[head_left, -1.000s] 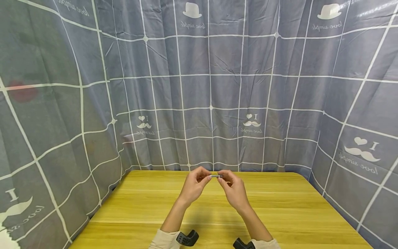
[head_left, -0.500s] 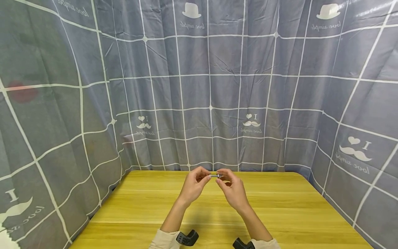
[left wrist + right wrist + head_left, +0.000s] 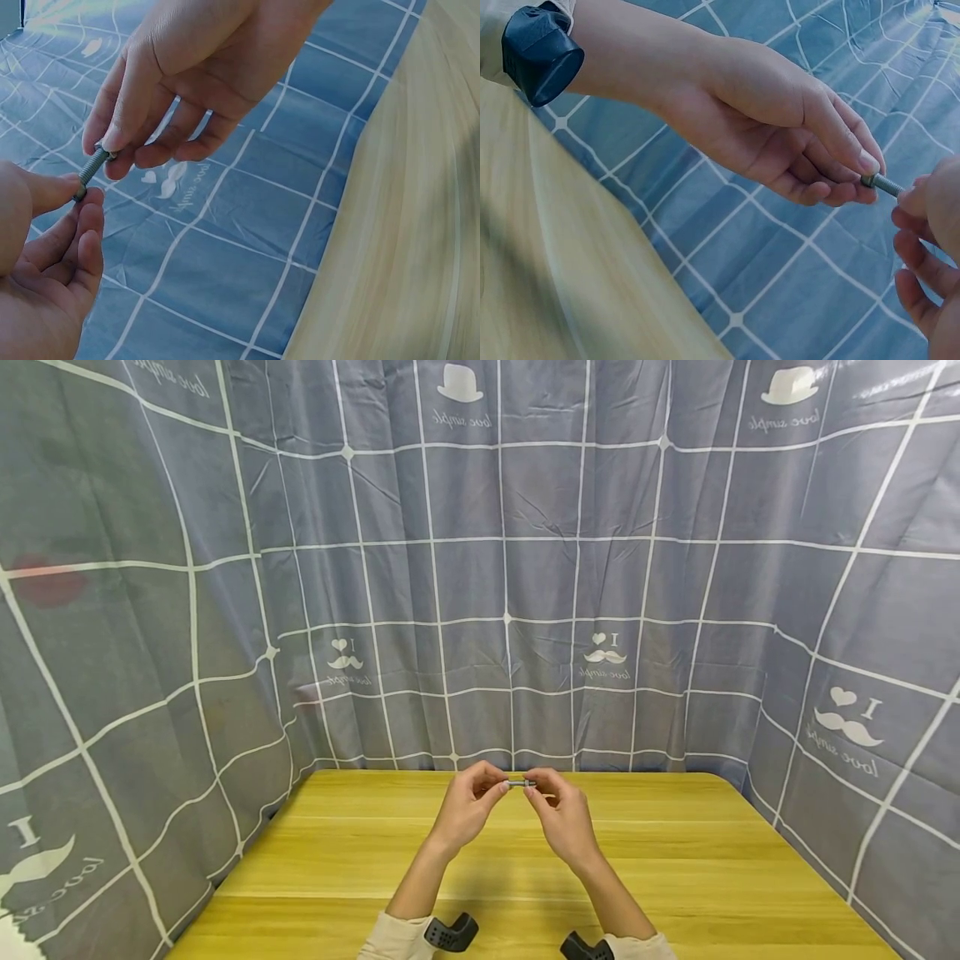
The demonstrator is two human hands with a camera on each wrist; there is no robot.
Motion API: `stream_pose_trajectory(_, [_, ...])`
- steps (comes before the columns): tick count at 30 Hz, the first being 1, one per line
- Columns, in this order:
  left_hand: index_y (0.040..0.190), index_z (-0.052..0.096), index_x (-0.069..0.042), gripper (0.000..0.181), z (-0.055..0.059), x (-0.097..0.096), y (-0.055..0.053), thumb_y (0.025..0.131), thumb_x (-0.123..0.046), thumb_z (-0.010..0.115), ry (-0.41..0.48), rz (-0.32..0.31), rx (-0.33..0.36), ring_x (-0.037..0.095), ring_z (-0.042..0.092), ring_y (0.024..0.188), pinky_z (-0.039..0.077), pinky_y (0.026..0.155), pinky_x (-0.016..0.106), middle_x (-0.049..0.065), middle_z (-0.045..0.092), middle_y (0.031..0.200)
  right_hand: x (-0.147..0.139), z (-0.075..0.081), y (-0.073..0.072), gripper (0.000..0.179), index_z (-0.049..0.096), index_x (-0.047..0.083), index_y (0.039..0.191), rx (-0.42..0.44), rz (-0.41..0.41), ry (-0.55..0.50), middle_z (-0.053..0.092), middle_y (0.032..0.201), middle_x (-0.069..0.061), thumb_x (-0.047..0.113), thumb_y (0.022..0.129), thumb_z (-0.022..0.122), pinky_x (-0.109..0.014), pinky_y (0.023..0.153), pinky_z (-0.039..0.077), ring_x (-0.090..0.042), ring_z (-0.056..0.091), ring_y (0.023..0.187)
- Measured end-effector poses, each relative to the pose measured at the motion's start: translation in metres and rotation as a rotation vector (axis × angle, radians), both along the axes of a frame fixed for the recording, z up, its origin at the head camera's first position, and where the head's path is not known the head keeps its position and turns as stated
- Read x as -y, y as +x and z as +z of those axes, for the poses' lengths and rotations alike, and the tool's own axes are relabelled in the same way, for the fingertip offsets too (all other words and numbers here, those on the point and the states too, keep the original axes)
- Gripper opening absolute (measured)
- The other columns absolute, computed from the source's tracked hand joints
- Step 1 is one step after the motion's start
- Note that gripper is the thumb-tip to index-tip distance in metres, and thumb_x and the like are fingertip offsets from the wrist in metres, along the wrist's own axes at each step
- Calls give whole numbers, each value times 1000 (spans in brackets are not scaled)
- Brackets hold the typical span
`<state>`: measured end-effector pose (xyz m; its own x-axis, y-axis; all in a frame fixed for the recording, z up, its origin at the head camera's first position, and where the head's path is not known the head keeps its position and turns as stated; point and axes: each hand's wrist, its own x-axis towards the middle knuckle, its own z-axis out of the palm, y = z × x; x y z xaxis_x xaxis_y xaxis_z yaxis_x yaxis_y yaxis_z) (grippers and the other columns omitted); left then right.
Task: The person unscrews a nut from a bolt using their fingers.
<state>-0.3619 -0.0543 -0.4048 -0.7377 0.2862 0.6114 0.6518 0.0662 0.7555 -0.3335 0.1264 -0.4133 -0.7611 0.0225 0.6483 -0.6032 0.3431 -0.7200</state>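
Between both hands, a small grey metal bolt (image 3: pixel 517 783) lies level above the table, its threaded shank bridging the gap. My left hand (image 3: pixel 465 806) pinches one end with thumb and index finger; in the right wrist view, the bolt (image 3: pixel 887 185) juts from the left fingertips. At the other end, a nut (image 3: pixel 528 783) sits on the shank, and my right hand (image 3: pixel 562 814) pinches it between thumb and fingers. The left wrist view shows the nut (image 3: pixel 109 154) partly covered by the right fingertips.
A yellow wood-grain table (image 3: pixel 360 860) spreads beneath the hands. Grey-blue checked curtains (image 3: pixel 480 568) hang behind it and along both sides. A black wrist device (image 3: pixel 452 932) sits on the left wrist, another (image 3: pixel 587 947) on the right.
Half a second ago the right thumb and fingers were parted around the nut; now they have closed on it again. The left hand stays almost still with the bolt.
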Motion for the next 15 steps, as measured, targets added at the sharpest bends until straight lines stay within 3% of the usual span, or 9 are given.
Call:
stream_pose_trajectory(4, [106, 70, 2, 7, 3, -1, 3, 100, 1, 65, -10, 20, 5, 14, 61, 78, 49, 72, 26, 10, 70, 95, 0, 0, 0, 23, 72, 6, 122, 29, -3, -9, 74, 107, -6, 11, 99, 73, -40, 81, 56, -24, 70, 95])
stream_pose_trajectory(7, [104, 69, 6, 7, 11, -1, 12, 99, 5, 64, -11, 25, 3, 14, 61, 77, 49, 71, 26, 13, 70, 93, 0, -1, 0, 19, 74, 5, 117, 46, -18, -1, 75, 102, -3, 14, 100, 72, -37, 79, 56, -22, 70, 92])
stream_pose_trajectory(11, [103, 68, 9, 6, 23, 0, 25, 99, 7, 64, -10, 11, 6, 12, 60, 76, 48, 71, 25, 15, 70, 92, 0, -1, -1, 12, 75, 5, 110, 18, -26, 9, 74, 98, -2, 6, 99, 71, -36, 79, 57, -22, 69, 91])
stream_pose_trajectory(15, [103, 68, 9, 6, 27, 1, 30, 99, 6, 64, -12, 4, -3, 11, 61, 78, 50, 72, 25, 15, 70, 91, 0, -1, 0, 20, 73, 6, 116, 6, -11, -5, 73, 105, -4, 4, 96, 74, -37, 79, 55, -24, 69, 94])
